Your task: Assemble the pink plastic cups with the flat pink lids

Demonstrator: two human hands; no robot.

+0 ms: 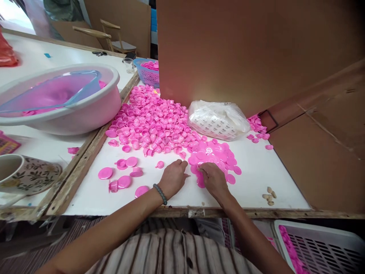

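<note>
My left hand [173,177], with a beaded bracelet on the wrist, hovers just left of a spread of flat pink toy saucers [225,156]. Its fingers are curled together, and whatever they hold, if anything, is hidden. Over the near part of that spread, my right hand [214,182] pinches at the edge of a saucer. A large heap of small pink toy cups [154,121] lies beyond my hands. One loose cup [160,164] sits left of my left hand. Further left are several saucers [105,173], some with cups beside or against them.
A clear plastic bag [218,120] of white packets lies against the cardboard wall [242,49]. Left are a large white basin [111,110] and a flowered mug [37,173]. A blue basket [148,76] stands behind; peanuts [268,197] lie right. A crate [327,232] sits below the edge.
</note>
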